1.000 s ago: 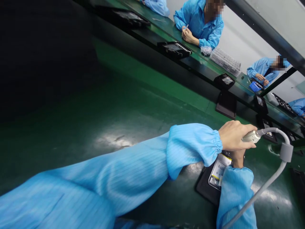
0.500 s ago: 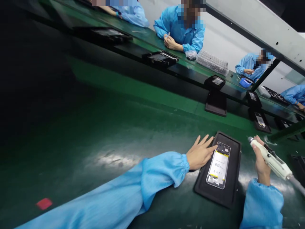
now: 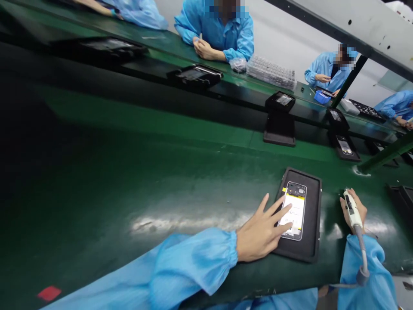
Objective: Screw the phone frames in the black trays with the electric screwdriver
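the left hand lies on an opened phone in a black tray, fingers spread; the right hand curls around a white corded tool, probably a screwdriver.

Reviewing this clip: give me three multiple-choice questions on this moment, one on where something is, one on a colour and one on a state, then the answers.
1. Where is the left hand?
A. On the smartphone
B. Inside the blue bin
C. Gripping a tool

2. What colour is the tray under the smartphone?
A. Blue
B. Black
C. White

3. What is the right hand doing?
A. Pressing on the smartphone
B. Holding a white corded electric screwdriver
C. Lying open and empty

Answers:
1. A, its fingers spread across the battery.
2. B, its dark rim surrounds the smartphone.
3. B, the tool lies gripped in that hand, beside the tray.
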A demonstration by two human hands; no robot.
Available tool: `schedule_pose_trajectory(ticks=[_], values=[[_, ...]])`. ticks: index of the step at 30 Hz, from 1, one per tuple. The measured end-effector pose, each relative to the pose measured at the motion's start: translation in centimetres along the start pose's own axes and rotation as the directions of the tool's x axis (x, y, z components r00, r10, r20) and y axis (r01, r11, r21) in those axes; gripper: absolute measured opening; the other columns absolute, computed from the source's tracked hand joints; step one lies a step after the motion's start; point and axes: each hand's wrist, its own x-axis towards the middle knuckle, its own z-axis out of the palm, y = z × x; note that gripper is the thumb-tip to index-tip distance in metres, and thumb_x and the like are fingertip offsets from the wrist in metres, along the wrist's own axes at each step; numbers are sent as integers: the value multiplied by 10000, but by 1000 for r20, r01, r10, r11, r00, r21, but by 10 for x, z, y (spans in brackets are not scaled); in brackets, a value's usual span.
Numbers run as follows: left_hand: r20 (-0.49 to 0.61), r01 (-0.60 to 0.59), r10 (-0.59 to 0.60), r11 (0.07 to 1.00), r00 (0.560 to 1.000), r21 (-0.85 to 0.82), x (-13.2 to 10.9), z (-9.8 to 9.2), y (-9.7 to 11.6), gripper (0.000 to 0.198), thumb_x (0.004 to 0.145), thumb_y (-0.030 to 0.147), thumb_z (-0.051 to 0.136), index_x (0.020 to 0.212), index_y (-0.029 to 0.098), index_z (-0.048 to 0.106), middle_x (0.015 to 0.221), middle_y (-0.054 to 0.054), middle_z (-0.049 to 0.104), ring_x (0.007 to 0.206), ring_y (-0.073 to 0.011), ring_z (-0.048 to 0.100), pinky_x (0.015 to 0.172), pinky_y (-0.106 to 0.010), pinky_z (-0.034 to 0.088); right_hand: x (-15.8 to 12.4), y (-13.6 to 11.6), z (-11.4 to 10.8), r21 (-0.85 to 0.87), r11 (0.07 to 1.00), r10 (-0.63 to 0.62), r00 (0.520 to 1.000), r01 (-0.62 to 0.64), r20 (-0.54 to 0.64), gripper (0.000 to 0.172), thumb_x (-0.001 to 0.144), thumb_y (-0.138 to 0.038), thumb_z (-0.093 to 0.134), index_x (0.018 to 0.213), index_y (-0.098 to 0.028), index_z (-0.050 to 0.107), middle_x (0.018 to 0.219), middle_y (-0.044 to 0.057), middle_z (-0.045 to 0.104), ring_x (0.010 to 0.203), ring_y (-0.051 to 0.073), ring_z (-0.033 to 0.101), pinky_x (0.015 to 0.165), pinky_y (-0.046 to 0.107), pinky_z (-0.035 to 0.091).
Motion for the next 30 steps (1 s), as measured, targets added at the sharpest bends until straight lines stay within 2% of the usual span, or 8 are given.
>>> schedule_pose_trajectory(ticks=[7, 12, 15, 18, 20, 24, 28, 30], values=[[-6, -58, 58, 998, 998, -38, -4, 4, 16, 468, 796, 136, 581, 1242, 278, 577, 1526, -90, 324, 1436, -382, 177, 1107, -732, 90, -5, 16, 6, 54, 998, -41, 997, 37, 62, 461, 816, -387, 498, 1134, -103, 672, 1294, 168, 589, 1182, 268, 584, 1004, 418, 479], [13, -57, 59, 993, 998, -106, -2, 0, 15, 360, 844, 197, 589, 1196, 267, 620, 1510, -60, 361, 1439, -375, 174, 1115, -726, 83, -5, 14, 3, 74, 993, -102, 969, 87, 227, 432, 841, -298, 446, 1188, -166, 666, 1433, 107, 464, 1282, 237, 500, 1076, 400, 414], [-32, 105, -113, 975, 993, -194, -2, -3, 5, 316, 951, 234, 432, 1200, 236, 627, 1489, -52, 396, 1442, -296, 210, 1163, -628, 180, 0, 5, -1, 74, 987, -163, 919, 146, 359, 439, 835, -266, 478, 1237, -196, 640, 1498, 75, 370, 1348, 240, 416, 1101, 389, 387], [-66, 315, -353, 892, 933, -324, 6, -1, 2, 418, 954, 210, 349, 1332, 164, 524, 1477, -97, 404, 1428, -231, 262, 1177, -511, 271, 5, 1, -1, 31, 978, -201, 885, 207, 420, 474, 820, -189, 472, 1271, -206, 614, 1507, 66, 361, 1386, 246, 352, 1123, 409, 365], [-67, 374, -428, 846, 901, -380, 15, 5, 8, 475, 925, 208, 376, 1387, 131, 453, 1496, -111, 364, 1431, -216, 249, 1188, -484, 259, 5, 5, 1, -5, 973, -210, 897, 230, 388, 581, 806, -116, 403, 1370, -190, 519, 1516, 75, 350, 1401, 239, 324, 1140, 432, 345], [-5, 420, -455, 828, 891, -372, 38, 17, 32, 631, 866, 286, 512, 1444, 90, 350, 1534, -165, 245, 1448, -271, 172, 1198, -521, 196, -5, 24, 8, -111, 980, -136, 966, 163, 218, 751, 746, -74, 339, 1494, -138, 306, 1505, 117, 362, 1367, 257, 385, 1103, 450, 401], [81, 472, -475, 811, 876, -346, 56, 19, 48, 829, 783, 435, 641, 1451, 59, 326, 1553, -198, 136, 1455, -324, 59, 1200, -551, 100, -15, 39, 14, -166, 981, -72, 987, 96, 145, 656, 756, -127, 345, 1404, -93, 447, 1423, 162, 469, 1242, 305, 532, 1024, 466, 471], [87, 487, -489, 801, 868, -348, 60, 17, 50, 788, 760, 364, 627, 1443, 81, 353, 1560, -179, 133, 1458, -312, 50, 1199, -550, 74, -18, 42, 16, -164, 981, -83, 986, 107, 147, 610, 765, -141, 339, 1350, -86, 501, 1408, 168, 484, 1215, 307, 555, 1024, 470, 470]])
